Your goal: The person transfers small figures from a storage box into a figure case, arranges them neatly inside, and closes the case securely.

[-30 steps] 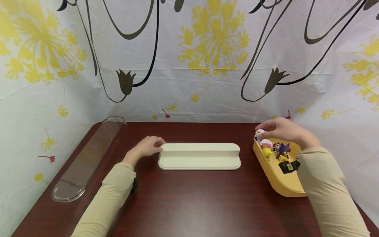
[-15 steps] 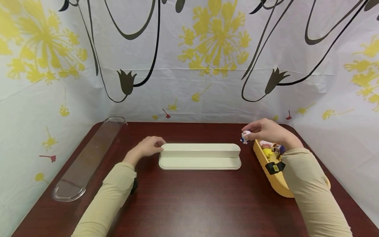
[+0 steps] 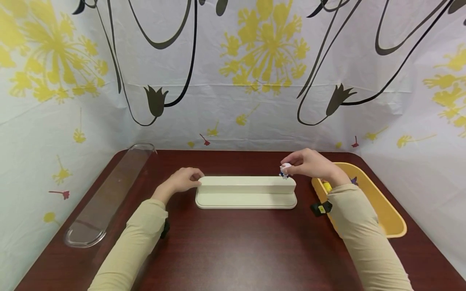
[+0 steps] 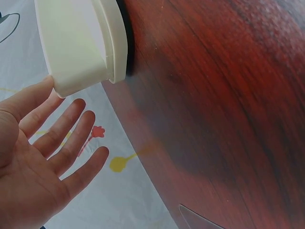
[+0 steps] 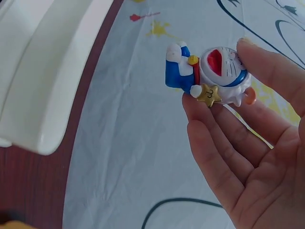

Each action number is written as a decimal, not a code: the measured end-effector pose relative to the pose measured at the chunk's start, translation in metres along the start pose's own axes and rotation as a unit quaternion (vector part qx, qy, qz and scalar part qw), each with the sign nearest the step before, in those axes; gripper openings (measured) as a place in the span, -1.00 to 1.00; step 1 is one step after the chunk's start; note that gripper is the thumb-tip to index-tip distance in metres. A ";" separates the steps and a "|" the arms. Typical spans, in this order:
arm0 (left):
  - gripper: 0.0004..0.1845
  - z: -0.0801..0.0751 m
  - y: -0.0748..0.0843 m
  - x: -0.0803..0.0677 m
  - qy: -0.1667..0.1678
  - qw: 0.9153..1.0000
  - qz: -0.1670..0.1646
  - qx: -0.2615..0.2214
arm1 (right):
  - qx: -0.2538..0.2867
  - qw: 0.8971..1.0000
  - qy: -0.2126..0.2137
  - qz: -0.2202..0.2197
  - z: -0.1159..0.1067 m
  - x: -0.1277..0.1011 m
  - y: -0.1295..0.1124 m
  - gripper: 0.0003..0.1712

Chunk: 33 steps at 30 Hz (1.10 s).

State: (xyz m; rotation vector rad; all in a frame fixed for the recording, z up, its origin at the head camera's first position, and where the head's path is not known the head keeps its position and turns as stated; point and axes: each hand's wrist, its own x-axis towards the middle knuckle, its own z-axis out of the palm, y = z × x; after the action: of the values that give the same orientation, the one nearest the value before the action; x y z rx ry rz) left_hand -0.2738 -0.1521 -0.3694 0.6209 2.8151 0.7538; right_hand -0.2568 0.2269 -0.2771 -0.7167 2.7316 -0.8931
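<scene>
A small Doraemon figurine (image 5: 209,71) in blue and white, with a gold star at its front, is pinched between the thumb and fingers of my right hand (image 3: 309,163). In the head view it overlaps the right end of the upper step of a cream two-level display stand (image 3: 245,200). At the stand's left end, my left hand (image 3: 181,180) holds the upper corner with thumb and index fingertip. The left wrist view shows that hand's other fingers (image 4: 78,167) spread and off the stand.
On the right, a yellow tray (image 3: 386,202) contains small figures, among them a yellow figurine (image 3: 327,186); my right forearm partly covers it. A long clear plastic cover (image 3: 109,194) lies along the table's left side. Patterned cloth (image 3: 233,133) hangs behind the dark red table (image 3: 233,250).
My right hand has lifted the figurine out of the yellow tray and carried it left to the stand's right end. The left hand has stayed at the stand's left end.
</scene>
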 end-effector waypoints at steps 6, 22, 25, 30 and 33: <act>-0.75 0.000 0.001 -0.001 -0.002 1.000 -0.002 -0.002 | -0.005 1.000 -0.008 -0.006 0.015 0.009 -0.004 -0.65; -0.74 0.005 -0.022 0.011 -0.002 0.999 0.042 -0.009 | 0.012 0.997 -0.016 -0.068 0.052 0.031 -0.013 -0.72; -0.74 0.005 -0.020 0.010 -0.001 0.999 0.039 -0.012 | 0.022 0.997 -0.020 -0.073 0.059 0.034 -0.015 -0.71; -0.74 -0.001 -0.003 0.000 0.001 1.000 0.013 -0.008 | 0.033 0.997 -0.019 -0.067 0.069 0.039 -0.018 -0.74; -0.73 -0.002 0.001 -0.002 0.002 1.000 0.011 0.000 | 0.039 0.997 -0.017 -0.058 0.075 0.041 -0.020 -0.76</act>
State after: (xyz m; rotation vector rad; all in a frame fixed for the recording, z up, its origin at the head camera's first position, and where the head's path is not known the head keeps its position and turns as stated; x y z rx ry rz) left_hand -0.2721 -0.1529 -0.3673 0.6517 2.8161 0.7589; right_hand -0.2611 0.1543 -0.3268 -0.8745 2.6320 -0.9975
